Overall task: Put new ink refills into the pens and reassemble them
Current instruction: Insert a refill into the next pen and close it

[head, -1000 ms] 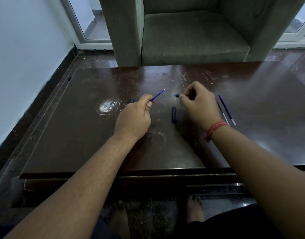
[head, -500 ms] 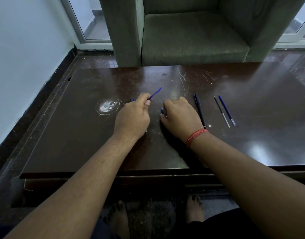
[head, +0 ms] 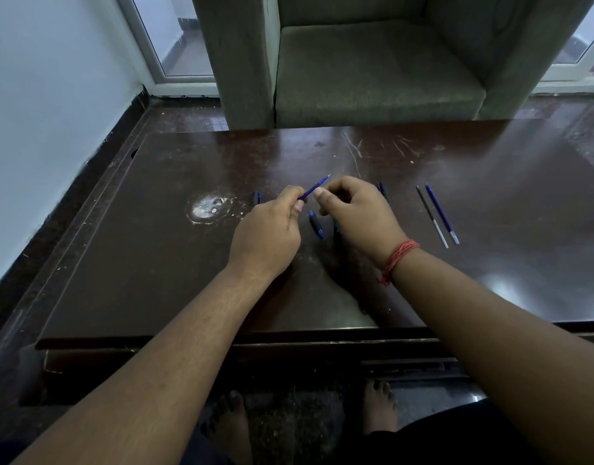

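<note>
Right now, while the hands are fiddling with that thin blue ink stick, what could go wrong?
1. The left hand pinches the blue refill only at its lower end, so a push from the right hand might bend it.
2. The small blue pen piece lies loose on the table between the hands; a bump could roll it away.
3. The two spare refills lie right beside the right wrist and could get swept off.

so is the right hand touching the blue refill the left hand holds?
Cannot tell. In the head view the right hand has its fingertips right beside the blue refill pinched by the left hand; neither contact nor gap shows.
</note>
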{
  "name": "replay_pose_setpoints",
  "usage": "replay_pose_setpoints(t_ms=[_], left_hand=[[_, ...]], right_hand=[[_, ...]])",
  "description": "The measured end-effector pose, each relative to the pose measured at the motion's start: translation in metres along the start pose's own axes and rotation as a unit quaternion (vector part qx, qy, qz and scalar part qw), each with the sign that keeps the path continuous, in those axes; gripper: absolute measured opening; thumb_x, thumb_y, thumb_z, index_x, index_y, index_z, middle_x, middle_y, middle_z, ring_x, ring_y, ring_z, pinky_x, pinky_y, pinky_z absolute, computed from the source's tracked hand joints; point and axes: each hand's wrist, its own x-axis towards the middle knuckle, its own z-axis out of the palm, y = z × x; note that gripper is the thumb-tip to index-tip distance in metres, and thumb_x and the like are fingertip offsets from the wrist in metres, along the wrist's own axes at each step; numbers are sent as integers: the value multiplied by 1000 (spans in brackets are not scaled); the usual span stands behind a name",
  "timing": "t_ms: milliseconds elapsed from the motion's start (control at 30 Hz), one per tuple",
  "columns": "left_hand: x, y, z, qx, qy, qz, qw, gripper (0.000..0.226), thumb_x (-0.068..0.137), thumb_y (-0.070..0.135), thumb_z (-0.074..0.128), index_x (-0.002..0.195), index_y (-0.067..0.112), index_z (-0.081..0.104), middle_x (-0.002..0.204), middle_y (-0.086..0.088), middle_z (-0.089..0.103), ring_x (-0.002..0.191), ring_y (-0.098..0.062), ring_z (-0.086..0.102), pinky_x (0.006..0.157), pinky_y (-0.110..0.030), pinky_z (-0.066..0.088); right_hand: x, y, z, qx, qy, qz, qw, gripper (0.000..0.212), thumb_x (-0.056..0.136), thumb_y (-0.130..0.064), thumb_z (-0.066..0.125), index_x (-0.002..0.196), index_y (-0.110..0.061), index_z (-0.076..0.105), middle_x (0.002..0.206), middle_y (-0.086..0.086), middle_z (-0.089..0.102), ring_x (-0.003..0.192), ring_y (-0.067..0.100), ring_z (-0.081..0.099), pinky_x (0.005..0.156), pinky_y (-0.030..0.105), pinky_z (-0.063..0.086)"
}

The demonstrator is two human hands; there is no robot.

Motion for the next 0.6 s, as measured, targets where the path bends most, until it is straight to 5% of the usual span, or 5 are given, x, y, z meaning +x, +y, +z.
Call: replay_pose_setpoints(t_ms=[133,600], left_hand=[[-4,4,1,-9,0,18,1000,22,106,28,40,117,23,59,71,0,63,61,-22,56,51,-35,42],[-2,5,0,13,1,33,999,21,105,25,40,117,23,58,74,2,64,62,-21,57,52,-35,43]], right_hand=[[-4,-6,2,85,-5,11,996,14,95,-23,64,86,-13,68,75,-2,66,54,-8,54,55,9,42],[0,-7,-2,226,33,64,972,19,93,-17,62,74,-17,63,67,-2,61,55,7,47,52,22,40]])
